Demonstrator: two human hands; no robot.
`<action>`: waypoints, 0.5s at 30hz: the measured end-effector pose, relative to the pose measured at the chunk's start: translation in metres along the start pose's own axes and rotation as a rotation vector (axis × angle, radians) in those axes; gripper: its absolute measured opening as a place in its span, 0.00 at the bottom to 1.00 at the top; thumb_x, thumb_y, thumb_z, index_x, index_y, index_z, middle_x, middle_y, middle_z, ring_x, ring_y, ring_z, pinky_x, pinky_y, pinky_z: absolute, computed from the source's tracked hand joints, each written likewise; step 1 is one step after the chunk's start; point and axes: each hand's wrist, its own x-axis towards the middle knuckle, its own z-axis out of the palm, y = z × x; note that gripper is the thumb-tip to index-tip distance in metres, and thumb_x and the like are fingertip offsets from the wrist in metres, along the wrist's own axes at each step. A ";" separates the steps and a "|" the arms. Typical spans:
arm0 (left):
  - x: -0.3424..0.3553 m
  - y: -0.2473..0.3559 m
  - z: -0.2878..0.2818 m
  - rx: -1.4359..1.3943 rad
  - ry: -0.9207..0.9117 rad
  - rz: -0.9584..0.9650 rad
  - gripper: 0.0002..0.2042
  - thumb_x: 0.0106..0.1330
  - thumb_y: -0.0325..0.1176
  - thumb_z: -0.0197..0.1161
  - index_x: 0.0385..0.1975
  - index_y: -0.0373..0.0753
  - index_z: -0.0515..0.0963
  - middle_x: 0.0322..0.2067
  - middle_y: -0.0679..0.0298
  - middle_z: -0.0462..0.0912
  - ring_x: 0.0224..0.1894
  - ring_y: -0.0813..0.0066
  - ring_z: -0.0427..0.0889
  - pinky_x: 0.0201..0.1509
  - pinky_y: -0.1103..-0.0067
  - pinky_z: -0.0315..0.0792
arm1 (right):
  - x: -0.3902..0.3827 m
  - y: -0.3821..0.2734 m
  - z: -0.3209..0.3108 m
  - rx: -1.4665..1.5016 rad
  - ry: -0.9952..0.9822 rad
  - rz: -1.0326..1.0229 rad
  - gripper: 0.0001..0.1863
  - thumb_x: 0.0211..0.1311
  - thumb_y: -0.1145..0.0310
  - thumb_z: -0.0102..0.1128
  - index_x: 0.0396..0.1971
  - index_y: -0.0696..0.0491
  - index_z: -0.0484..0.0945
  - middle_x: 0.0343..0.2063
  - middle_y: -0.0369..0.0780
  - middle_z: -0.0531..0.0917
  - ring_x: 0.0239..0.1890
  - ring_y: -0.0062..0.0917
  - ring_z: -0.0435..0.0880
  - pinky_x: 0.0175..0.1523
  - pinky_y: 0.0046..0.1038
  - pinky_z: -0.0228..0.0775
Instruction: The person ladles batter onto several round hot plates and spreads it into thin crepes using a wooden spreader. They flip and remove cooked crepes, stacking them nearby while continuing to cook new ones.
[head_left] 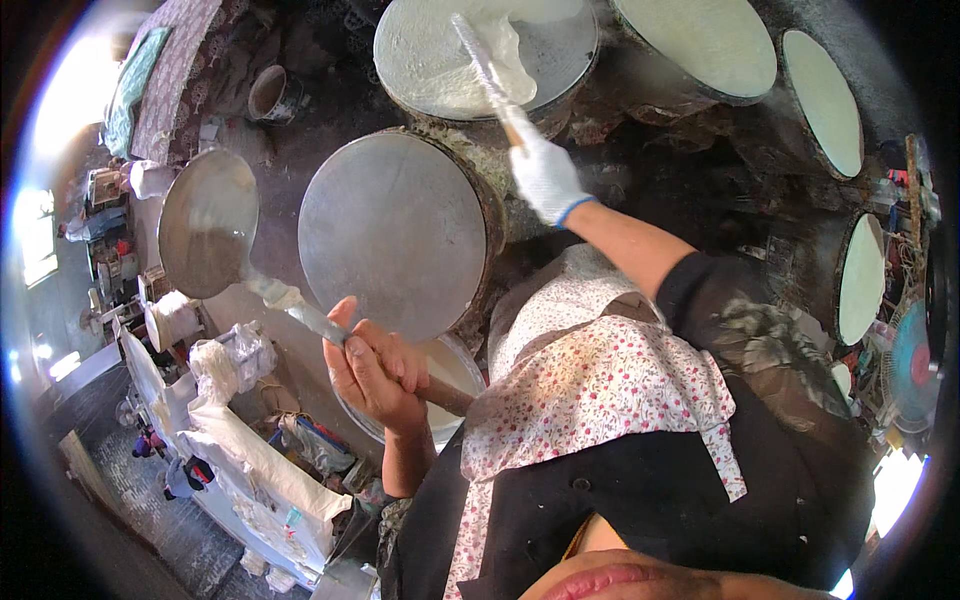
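From far I see the white-gloved right hand (548, 183) closed round a long pale stick (488, 82), pointing forward-left across the near edge of a round grey metal griddle (562, 50), over creamy white batter (450, 88); toward the right edge is room for moving. The bare left hand (377, 368) is clamped on a grey round-bowled ladle (212, 232), its long axis also forward-left, bowl past the nearer grey disc's (390, 235) left edge.

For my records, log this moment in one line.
left hand: holding ladle; right hand: gloved, holding stick; stick: over white paste; paste: partly covering round plate
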 end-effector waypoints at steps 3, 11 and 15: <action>-0.003 -0.003 -0.006 0.023 0.023 -0.018 0.15 0.85 0.30 0.42 0.61 0.29 0.69 0.20 0.69 0.65 0.15 0.84 0.62 0.15 0.83 0.61 | 0.007 -0.019 0.030 -0.050 -0.110 -0.501 0.37 0.72 0.65 0.52 0.80 0.33 0.57 0.29 0.60 0.84 0.32 0.56 0.85 0.40 0.55 0.75; -0.012 -0.018 -0.013 0.151 0.058 -0.168 0.13 0.86 0.30 0.45 0.55 0.31 0.74 0.23 0.69 0.69 0.19 0.84 0.63 0.23 0.84 0.62 | 0.022 0.031 -0.037 -0.103 0.130 -0.276 0.31 0.73 0.67 0.52 0.75 0.36 0.67 0.29 0.54 0.85 0.30 0.47 0.86 0.38 0.48 0.78; -0.017 -0.023 -0.001 0.206 -0.014 -0.167 0.13 0.86 0.32 0.45 0.52 0.30 0.76 0.23 0.71 0.68 0.19 0.85 0.63 0.23 0.83 0.59 | 0.012 0.015 -0.022 -0.076 -0.025 -0.257 0.31 0.73 0.66 0.53 0.75 0.33 0.67 0.31 0.52 0.86 0.29 0.42 0.88 0.39 0.45 0.81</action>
